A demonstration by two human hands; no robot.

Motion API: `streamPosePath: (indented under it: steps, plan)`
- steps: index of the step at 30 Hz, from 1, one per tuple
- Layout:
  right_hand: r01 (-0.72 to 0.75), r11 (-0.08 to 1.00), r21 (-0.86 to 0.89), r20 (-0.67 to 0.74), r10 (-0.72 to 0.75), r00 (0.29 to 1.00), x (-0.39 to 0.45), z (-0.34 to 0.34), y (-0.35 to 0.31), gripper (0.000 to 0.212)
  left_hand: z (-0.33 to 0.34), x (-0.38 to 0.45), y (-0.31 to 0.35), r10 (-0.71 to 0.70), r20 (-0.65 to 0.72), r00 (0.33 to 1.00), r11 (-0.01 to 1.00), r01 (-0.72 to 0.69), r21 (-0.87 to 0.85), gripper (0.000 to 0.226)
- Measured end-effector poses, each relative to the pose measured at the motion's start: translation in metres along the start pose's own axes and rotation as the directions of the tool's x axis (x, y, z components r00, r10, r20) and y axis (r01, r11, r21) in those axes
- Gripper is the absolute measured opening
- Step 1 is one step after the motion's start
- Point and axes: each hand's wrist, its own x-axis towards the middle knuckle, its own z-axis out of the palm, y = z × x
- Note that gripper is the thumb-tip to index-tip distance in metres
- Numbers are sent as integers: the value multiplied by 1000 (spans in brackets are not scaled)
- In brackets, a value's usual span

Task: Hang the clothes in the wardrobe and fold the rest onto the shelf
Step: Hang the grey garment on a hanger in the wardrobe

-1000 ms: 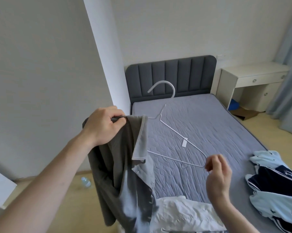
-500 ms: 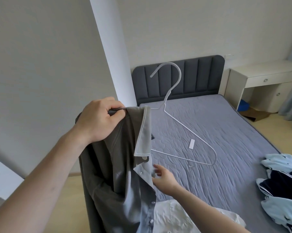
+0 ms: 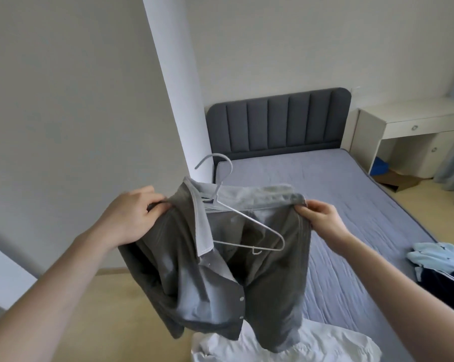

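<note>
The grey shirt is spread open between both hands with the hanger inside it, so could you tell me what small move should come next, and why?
Probably draw the right hand outward and pull that shoulder of the shirt over the hanger's free end. The left hand already grips the other shoulder, but the hanger's right end still shows bare inside the open shirt.

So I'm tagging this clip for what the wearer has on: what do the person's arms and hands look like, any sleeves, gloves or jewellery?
Both forearms are bare as far as the frame shows, with no sleeve edge in view. The left hand and right hand wear no gloves, and no watch, bracelet or ring is visible on either.
</note>
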Motion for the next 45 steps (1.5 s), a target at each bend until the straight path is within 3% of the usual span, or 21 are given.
streamPosePath:
  steps: [6,10,13,16,20,22,24,26,28,30,32,34,36,37,40,45]
  plan:
    - [216,974,60,53,-220,974,-26,4,-107,13,28,17,-1,-105,46,993,993,103,53,34]
    - [299,950,94,253,-313,915,-72,38,-146,15,34,29,8,-195,67,979,980,197,-32,39]
    - [291,952,-101,454,-216,865,-105,74,-131,15,32,34,20,-243,64,968,961,249,-123,35]
    - [340,870,-356,588,-75,806,-116,107,-89,14,26,35,36,-260,60,964,936,267,-228,31]
    - [450,681,-578,443,-201,874,-98,136,-51,28,29,29,57,-252,35,967,846,238,-477,36]
    - [490,613,-621,492,-182,851,-91,144,-42,37,35,25,66,-264,37,964,780,235,-580,38]
    - [475,678,-561,563,-107,819,-84,153,-38,30,38,19,70,-241,59,969,760,226,-609,37]
    - [464,766,-444,584,-145,799,-80,152,-35,30,38,12,67,-220,89,971,756,228,-614,26]
    - [487,760,-431,663,-100,742,-89,141,-36,9,33,3,54,-252,96,963,764,259,-592,23]
    - [455,776,-436,694,-32,720,-94,122,-41,20,25,-9,35,-290,99,952,772,294,-563,24]
    - [426,796,-431,696,-8,718,-97,101,-47,22,15,-22,16,-317,107,942,785,324,-528,31]
    - [432,776,-460,644,-44,764,-93,88,-54,16,6,-37,-4,-356,110,928,780,360,-512,34]
    - [435,752,-496,506,-157,848,-82,87,-60,5,-1,-52,-25,-395,114,912,771,397,-498,32]
    - [429,756,-494,418,-226,880,-76,90,-63,11,-5,-60,-35,-409,121,905,766,412,-494,33]
    - [446,775,-447,268,-359,894,-67,121,-77,13,-18,-84,-66,-441,136,887,750,448,-486,42]
    - [542,661,-519,459,-319,829,-59,206,-81,39,-44,-130,-119,-497,122,859,718,486,-498,41]
